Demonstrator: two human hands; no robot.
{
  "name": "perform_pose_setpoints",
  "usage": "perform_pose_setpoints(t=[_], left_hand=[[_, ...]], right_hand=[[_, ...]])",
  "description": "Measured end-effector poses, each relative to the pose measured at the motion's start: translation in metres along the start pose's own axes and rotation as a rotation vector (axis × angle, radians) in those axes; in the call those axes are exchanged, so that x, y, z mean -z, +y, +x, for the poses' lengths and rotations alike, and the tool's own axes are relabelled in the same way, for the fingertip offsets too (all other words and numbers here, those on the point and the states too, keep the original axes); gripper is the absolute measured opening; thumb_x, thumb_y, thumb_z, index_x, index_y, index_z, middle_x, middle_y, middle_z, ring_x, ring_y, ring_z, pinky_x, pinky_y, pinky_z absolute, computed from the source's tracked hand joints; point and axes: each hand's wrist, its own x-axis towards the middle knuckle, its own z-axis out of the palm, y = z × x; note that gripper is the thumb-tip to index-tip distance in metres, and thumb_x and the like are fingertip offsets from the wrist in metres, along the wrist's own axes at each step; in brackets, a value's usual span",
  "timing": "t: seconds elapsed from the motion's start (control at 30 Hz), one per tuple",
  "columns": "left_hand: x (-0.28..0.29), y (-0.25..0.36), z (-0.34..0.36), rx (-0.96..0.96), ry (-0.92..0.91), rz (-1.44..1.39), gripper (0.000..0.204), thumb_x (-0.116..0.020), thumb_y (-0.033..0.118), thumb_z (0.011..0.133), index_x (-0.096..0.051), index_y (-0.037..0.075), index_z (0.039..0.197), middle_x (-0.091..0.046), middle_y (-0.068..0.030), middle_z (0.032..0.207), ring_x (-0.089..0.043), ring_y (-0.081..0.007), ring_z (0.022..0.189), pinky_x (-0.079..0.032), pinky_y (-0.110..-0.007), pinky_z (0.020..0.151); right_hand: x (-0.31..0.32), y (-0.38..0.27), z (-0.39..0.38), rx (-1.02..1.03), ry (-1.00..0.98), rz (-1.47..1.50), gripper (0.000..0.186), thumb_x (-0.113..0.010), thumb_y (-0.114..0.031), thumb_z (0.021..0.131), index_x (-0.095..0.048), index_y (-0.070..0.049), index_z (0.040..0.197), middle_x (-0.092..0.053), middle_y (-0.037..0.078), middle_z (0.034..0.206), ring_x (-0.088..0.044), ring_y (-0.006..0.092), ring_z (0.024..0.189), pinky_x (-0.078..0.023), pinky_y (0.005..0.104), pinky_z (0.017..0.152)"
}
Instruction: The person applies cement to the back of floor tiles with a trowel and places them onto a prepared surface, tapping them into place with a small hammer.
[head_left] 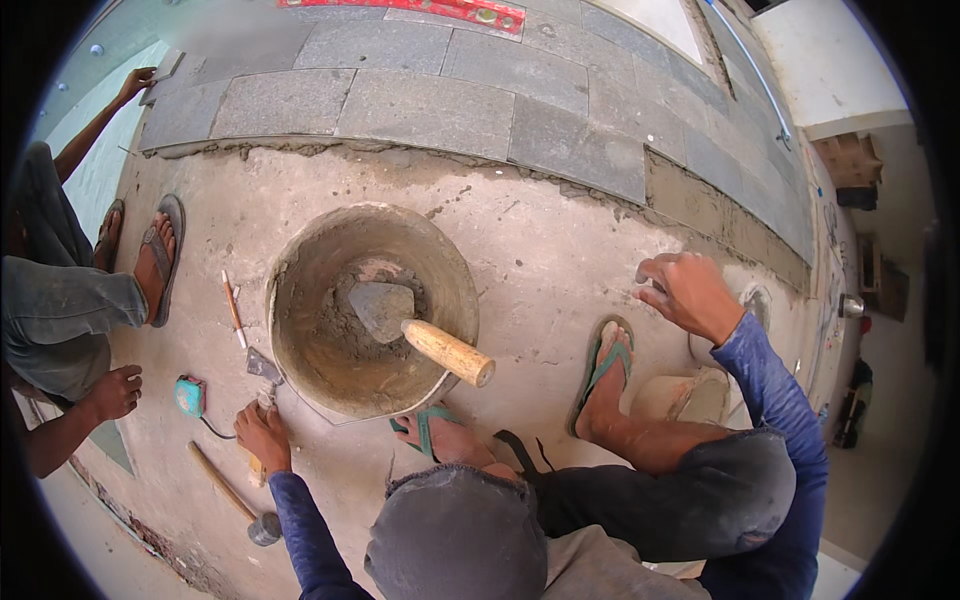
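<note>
My left hand (pixel 262 437) is closed around the handle of a small flat-bladed scraper (pixel 263 366), low over the floor left of a mortar-caked tub (pixel 458 275). The scraper's grey blade points away from me, and part of its yellowish handle shows below my fingers. Inside the tub lies some wet grey mortar (pixel 340 320). A trowel (pixel 382 310) rests there, blade in the mortar and wooden handle leaning over the near right rim. Out to the right, my right hand (pixel 692 292) hangs above the floor with bent fingers, thumb apart, and nothing visible in it.
Grey stone tiles (pixel 420 110) cover the far floor, with a red level (pixel 410 12) on them. At left are another person's sandalled foot (pixel 160 250) and hands. A pencil (pixel 233 308), turquoise tape measure (pixel 190 396) and mallet (pixel 264 529) lie nearby. A dirty bucket (pixel 690 395) stands right.
</note>
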Motion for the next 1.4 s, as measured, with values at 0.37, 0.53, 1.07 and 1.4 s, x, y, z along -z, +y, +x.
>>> perform_pose_setpoints(t=[0.37, 0.53, 1.07, 1.4], left_hand=[[0.013, 0.067, -0.162, 0.448, 0.235, -0.305, 0.041, -0.050, 0.033, 0.103, -0.053, -0.005, 0.119, -0.054, -0.0185, 0.103, -0.055, -0.0257, 0.082, -0.046, -0.038, 0.071], [0.072, 0.096, -0.211, 0.281, 0.374, -0.693, 0.047, -0.048, 0.041, 0.104, -0.051, -0.003, 0.121, -0.052, -0.0175, 0.101, -0.051, -0.0177, 0.073, -0.043, -0.032, 0.062], [0.220, 0.483, -0.048, -1.463, 0.030, -0.354, 0.049, -0.080, 0.019, 0.079, -0.059, -0.001, 0.119, -0.056, -0.0155, 0.094, -0.061, -0.0302, 0.075, -0.051, -0.037, 0.061], [0.142, 0.647, 0.020, -1.372, -0.246, 0.007, 0.058, -0.067, 0.025, 0.090, -0.048, -0.008, 0.134, -0.057, -0.0279, 0.123, -0.057, -0.0432, 0.111, -0.048, -0.049, 0.092]], right_hand=[[-0.055, 0.046, 0.020, 0.325, -0.340, -0.205, 0.028, -0.070, -0.029, 0.087, -0.068, -0.006, 0.103, -0.070, 0.013, 0.089, -0.069, 0.0331, 0.083, -0.053, 0.0437, 0.071], [-0.051, 0.027, 0.037, 0.433, -0.469, -0.106, 0.035, -0.070, -0.032, 0.087, -0.067, -0.006, 0.111, -0.070, 0.014, 0.091, -0.070, 0.0326, 0.084, -0.054, 0.0432, 0.071], [0.004, 0.012, -0.047, -0.008, 0.403, 1.616, 0.048, -0.067, -0.025, 0.097, -0.046, 0.004, 0.129, -0.063, 0.013, 0.110, -0.063, 0.0137, 0.098, -0.054, 0.0310, 0.083], [0.021, 0.195, -0.119, -0.578, 1.355, 1.000, 0.035, -0.061, -0.022, 0.099, -0.054, -0.001, 0.126, -0.070, 0.012, 0.108, -0.069, 0.0163, 0.094, -0.059, 0.0276, 0.072]])
